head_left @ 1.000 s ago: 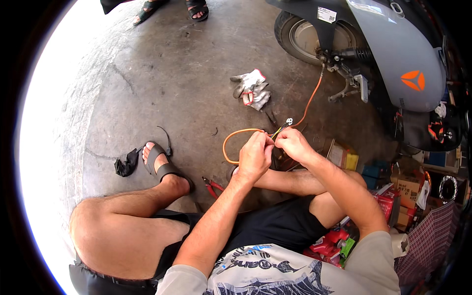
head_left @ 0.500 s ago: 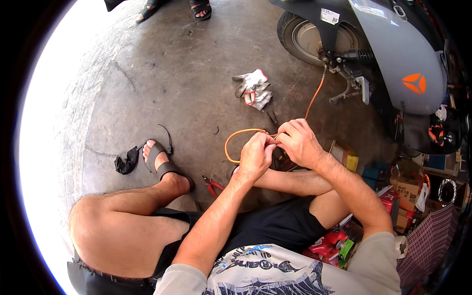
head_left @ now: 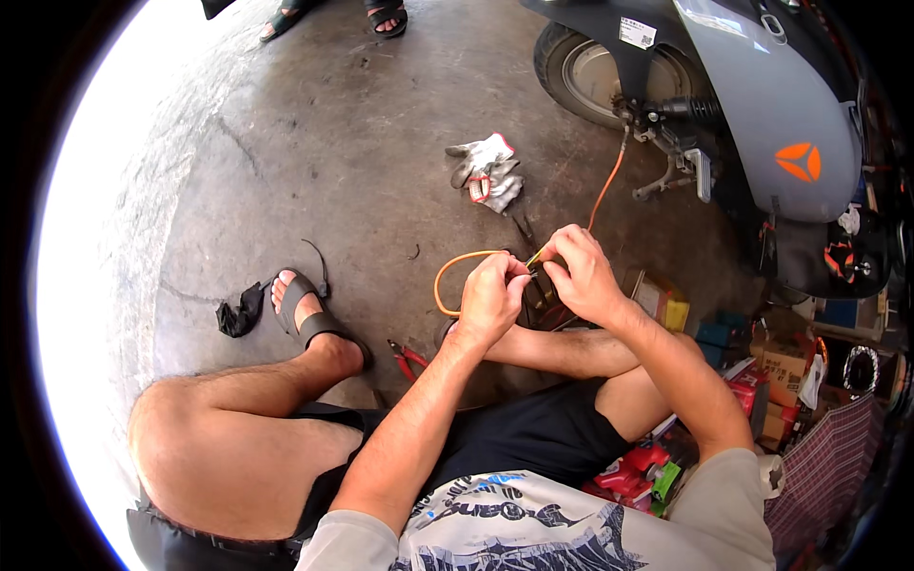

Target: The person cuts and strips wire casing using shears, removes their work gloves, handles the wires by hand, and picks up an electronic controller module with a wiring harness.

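An orange cable (head_left: 602,195) runs down from the rear wheel hub of a grey electric scooter (head_left: 795,105) to my hands. My left hand (head_left: 492,293) pinches the cable where it bends into a loop (head_left: 441,283) on the left. With thumb and forefinger, my right hand (head_left: 583,276) pinches a thin yellow-green wire (head_left: 534,258) that shows in the gap between the hands. Small dark ends stick out at my left fingertips, too small to make out. Dark pliers (head_left: 526,228) lie on the floor just beyond my hands.
Grey-and-white work gloves (head_left: 487,171) lie ahead on the concrete floor. Red-handled pliers (head_left: 407,360) rest between my legs. A crumpled black bag (head_left: 240,312) is by my left foot. Cartons (head_left: 783,373) and red bottles (head_left: 633,469) crowd the right side. Another person's sandalled feet (head_left: 387,19) stand at the top.
My hands have drawn slightly apart, the right one lifting its fingers, so the yellow-green wire now shows between them. The loop on the left keeps its shape.
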Motion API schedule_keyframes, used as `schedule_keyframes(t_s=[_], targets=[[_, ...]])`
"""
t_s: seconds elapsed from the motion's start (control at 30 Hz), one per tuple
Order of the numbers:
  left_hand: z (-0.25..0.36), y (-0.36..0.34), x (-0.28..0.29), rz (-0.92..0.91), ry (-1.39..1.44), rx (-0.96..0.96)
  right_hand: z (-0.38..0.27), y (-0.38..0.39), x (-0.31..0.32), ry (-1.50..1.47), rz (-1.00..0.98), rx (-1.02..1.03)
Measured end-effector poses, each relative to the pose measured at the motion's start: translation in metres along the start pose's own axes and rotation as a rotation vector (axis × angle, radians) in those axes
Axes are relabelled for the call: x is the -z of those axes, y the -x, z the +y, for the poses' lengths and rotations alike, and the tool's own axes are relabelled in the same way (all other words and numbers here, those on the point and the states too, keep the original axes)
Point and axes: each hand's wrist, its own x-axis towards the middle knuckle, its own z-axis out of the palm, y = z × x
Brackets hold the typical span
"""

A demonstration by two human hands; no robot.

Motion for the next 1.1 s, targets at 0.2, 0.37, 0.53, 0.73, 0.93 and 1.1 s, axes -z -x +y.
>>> schedule_keyframes(t_s=[0.2,0.37,0.53,0.73,0.93,1.1], targets=[[0.003,0.000,-0.001,0.017,0.072,0.030,-0.006,-0.004,0.006,0.230,-0.035,0.323],[0.000,0.000,0.000,-0.048,0.018,-0.002,-0.007,-0.005,0.005,0.197,-0.103,0.275],[-0.002,0.001,-0.003,-0.089,-0.020,-0.039,0.008,-0.002,-0.007,0.055,-0.221,-0.060],[0.003,-0.001,-0.001,-0.069,0.066,0.058,0.025,0.003,-0.003,-0.104,-0.117,-0.233],[-0.008,-0.007,0.005,-0.143,0.386,0.306,0.001,0.013,-0.006,-0.159,0.029,-0.145],[0.000,-0.007,0.006,-0.161,0.512,0.380,-0.006,0.012,-0.011,-0.155,0.038,-0.113]])
